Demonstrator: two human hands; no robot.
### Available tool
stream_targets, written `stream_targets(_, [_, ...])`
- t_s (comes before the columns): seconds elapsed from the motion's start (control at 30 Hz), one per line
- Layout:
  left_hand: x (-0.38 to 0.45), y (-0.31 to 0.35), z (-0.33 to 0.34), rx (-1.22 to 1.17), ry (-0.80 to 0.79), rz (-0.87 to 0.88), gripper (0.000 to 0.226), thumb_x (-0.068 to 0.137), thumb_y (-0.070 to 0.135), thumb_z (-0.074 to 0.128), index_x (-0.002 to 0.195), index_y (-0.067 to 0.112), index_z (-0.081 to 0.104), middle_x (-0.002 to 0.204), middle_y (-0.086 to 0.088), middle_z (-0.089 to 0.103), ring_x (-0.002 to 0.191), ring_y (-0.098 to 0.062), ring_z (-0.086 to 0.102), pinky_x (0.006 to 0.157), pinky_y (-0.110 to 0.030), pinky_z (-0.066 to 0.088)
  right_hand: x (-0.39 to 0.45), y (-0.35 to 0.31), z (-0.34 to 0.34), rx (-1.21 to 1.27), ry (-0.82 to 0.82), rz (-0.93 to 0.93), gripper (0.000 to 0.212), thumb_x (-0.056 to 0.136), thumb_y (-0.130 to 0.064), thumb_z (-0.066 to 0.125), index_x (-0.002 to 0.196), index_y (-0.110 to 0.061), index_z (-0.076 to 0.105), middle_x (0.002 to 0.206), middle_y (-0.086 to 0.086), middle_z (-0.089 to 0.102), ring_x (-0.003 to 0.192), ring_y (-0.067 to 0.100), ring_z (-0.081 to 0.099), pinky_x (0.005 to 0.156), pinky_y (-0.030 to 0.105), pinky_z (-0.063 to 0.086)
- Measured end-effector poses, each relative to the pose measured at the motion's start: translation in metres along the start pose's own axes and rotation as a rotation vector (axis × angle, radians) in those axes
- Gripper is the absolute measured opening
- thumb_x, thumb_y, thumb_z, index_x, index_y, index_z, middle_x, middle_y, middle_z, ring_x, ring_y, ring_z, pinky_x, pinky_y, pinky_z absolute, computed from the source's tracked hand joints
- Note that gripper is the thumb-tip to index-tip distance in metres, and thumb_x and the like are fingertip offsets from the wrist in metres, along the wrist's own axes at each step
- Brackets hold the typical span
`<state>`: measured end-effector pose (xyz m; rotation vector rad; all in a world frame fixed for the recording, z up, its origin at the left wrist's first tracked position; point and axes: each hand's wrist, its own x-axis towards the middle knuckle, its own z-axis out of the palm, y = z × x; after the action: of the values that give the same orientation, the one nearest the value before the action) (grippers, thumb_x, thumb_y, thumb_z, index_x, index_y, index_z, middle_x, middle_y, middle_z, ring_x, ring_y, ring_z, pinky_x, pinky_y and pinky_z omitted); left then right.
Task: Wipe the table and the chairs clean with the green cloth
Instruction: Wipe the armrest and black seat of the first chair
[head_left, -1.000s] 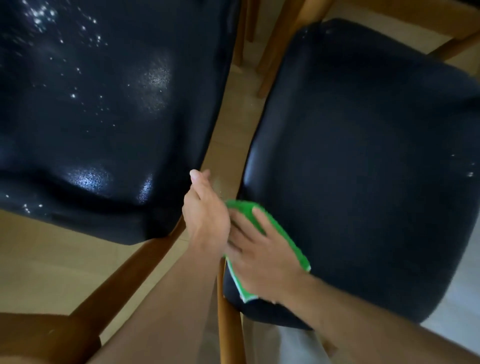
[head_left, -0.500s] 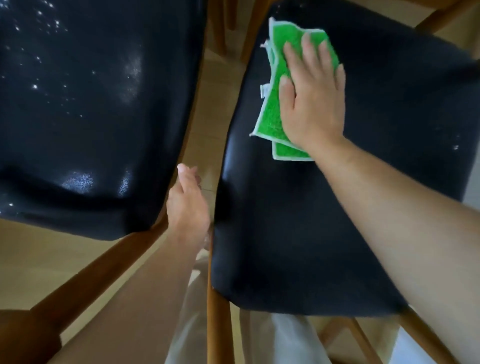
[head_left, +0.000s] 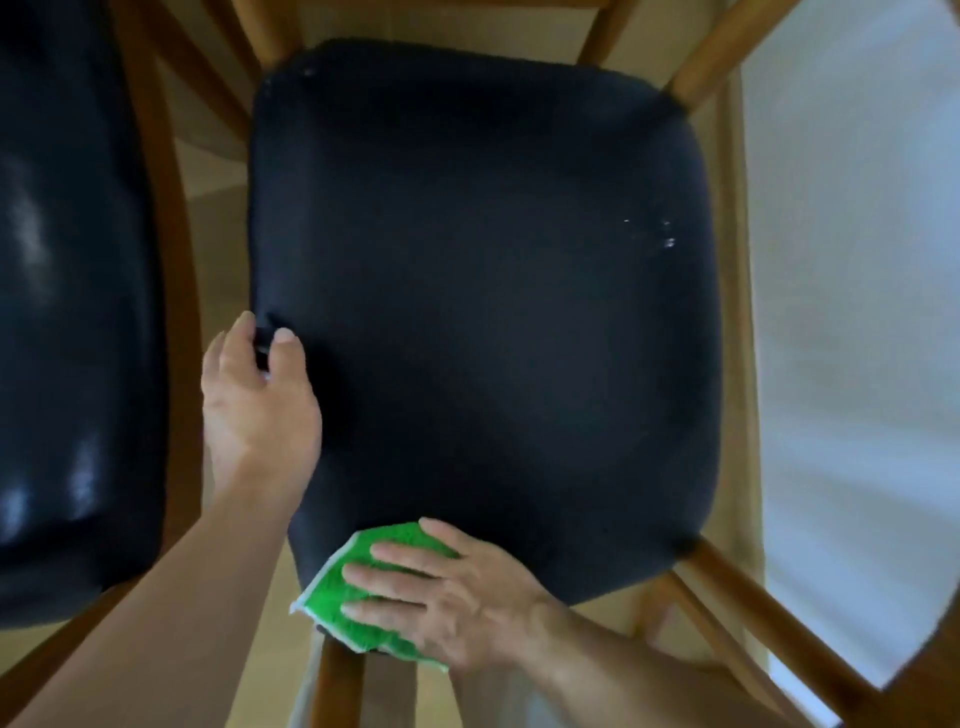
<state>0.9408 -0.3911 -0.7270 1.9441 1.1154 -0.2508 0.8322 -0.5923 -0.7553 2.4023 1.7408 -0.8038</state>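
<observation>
A chair with a black padded seat (head_left: 483, 291) and wooden frame fills the middle of the view. My right hand (head_left: 447, 597) lies flat, fingers spread, pressing the green cloth (head_left: 332, 597) onto the seat's near left corner. My left hand (head_left: 254, 400) grips the seat's left edge, thumb on top and fingers curled round the side. A few white specks (head_left: 667, 234) sit near the seat's right side.
A second black-seated chair (head_left: 67, 312) stands close on the left, its wooden frame (head_left: 176, 291) between the two seats. Wooden legs (head_left: 753, 618) stick out at the near right. Pale floor (head_left: 852, 312) lies to the right.
My right hand has swept the cloth from the seat's far left part back to the near left corner. My left hand has moved onto the seat's left edge and taken hold.
</observation>
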Motion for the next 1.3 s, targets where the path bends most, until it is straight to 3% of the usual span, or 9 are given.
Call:
stream_targets(0.1, [-0.01,0.027,0.016,0.132,-0.058,0.115,0.062,0.097,0.046,0.044,0.152,0.024,0.024,0.161,-0.001,0.012,0.145,-0.018,0.017,0.112,-0.026,0.016,-0.012,0.055,-0.005,0.118,0.144,0.283,0.057,0.094,-0.044,0.035,0.15,-0.034,0.028,0.158,-0.009,0.025,0.145,0.015,0.02,0.117,0.043,0.011])
stream_targets(0.2, [-0.01,0.054,0.038,0.32,-0.194,0.17,0.083,0.091,0.055,0.051,0.154,0.027,0.004,0.162,-0.002,-0.011,0.148,-0.023,-0.006,0.119,-0.05,0.011,-0.025,0.135,-0.016,0.126,0.26,0.659,0.056,0.097,-0.04,0.027,0.151,-0.026,0.021,0.159,0.0,0.023,0.146,0.02,0.017,0.113,0.054,0.017])
stream_targets(0.33, [0.004,0.079,0.066,0.559,-0.409,0.03,0.133,0.063,0.076,0.067,0.144,0.034,-0.029,0.149,-0.003,-0.043,0.139,-0.035,-0.033,0.112,-0.066,0.002,-0.052,0.222,-0.026,0.229,0.318,1.212,0.058,0.1,-0.04,0.015,0.154,-0.021,0.009,0.162,0.005,0.007,0.149,0.024,0.004,0.118,0.051,0.006])
stream_targets(0.47, [0.005,0.089,0.076,0.694,-0.468,-0.075,0.159,0.042,0.076,0.078,0.131,0.034,-0.047,0.139,-0.006,-0.056,0.133,-0.04,-0.041,0.11,-0.07,0.001,-0.043,0.161,-0.019,0.437,0.382,1.462,0.061,0.102,-0.036,0.023,0.154,-0.008,0.006,0.16,0.019,0.004,0.148,0.036,0.001,0.12,0.049,0.004])
stream_targets(0.57, [0.002,0.099,0.076,0.747,-0.493,-0.144,0.165,0.039,0.073,0.082,0.129,0.032,-0.049,0.137,-0.007,-0.057,0.133,-0.041,-0.04,0.111,-0.068,-0.001,-0.022,0.077,-0.018,0.704,0.304,1.617,0.072,0.097,-0.05,0.013,0.149,-0.012,-0.019,0.158,0.016,-0.019,0.146,0.035,-0.014,0.119,0.047,-0.004])
stream_targets(0.7, [0.003,0.105,0.076,0.784,-0.536,-0.192,0.167,0.037,0.07,0.084,0.126,0.032,-0.052,0.134,-0.007,-0.059,0.132,-0.041,-0.041,0.111,-0.066,-0.002,-0.012,0.053,-0.01,0.846,0.278,1.683,0.073,0.089,-0.057,-0.001,0.14,-0.019,-0.037,0.148,0.006,-0.04,0.142,0.029,-0.03,0.119,0.052,-0.002])
stream_targets(0.87, [0.011,0.104,0.079,0.725,-0.581,-0.214,0.168,0.029,0.071,0.085,0.106,0.037,-0.061,0.132,-0.003,-0.061,0.133,-0.041,-0.04,0.111,-0.067,0.0,-0.018,0.123,-0.014,0.631,0.464,1.68,0.071,0.095,-0.047,0.018,0.152,-0.007,0.007,0.159,0.021,0.005,0.146,0.04,0.004,0.117,0.056,0.007])
stream_targets(1.13, [0.016,0.106,0.081,0.727,-0.626,-0.254,0.161,0.035,0.064,0.089,0.076,0.042,-0.065,0.126,0.001,-0.064,0.131,-0.04,-0.042,0.11,-0.069,0.001,0.009,0.289,-0.062,0.563,0.584,1.787,0.068,0.098,-0.048,0.016,0.153,-0.008,0.012,0.158,0.022,0.015,0.145,0.041,0.011,0.116,0.057,0.011])
stream_targets(1.3, [0.013,0.118,0.087,0.87,-0.595,-0.326,0.162,0.037,0.069,0.085,0.083,0.025,-0.064,0.127,-0.015,-0.063,0.131,-0.045,-0.041,0.11,-0.067,0.001,0.102,0.269,-0.107,0.327,0.544,1.16,0.065,0.1,-0.047,0.021,0.154,-0.012,0.01,0.161,0.019,0.003,0.146,0.04,-0.004,0.115,0.055,-0.006])
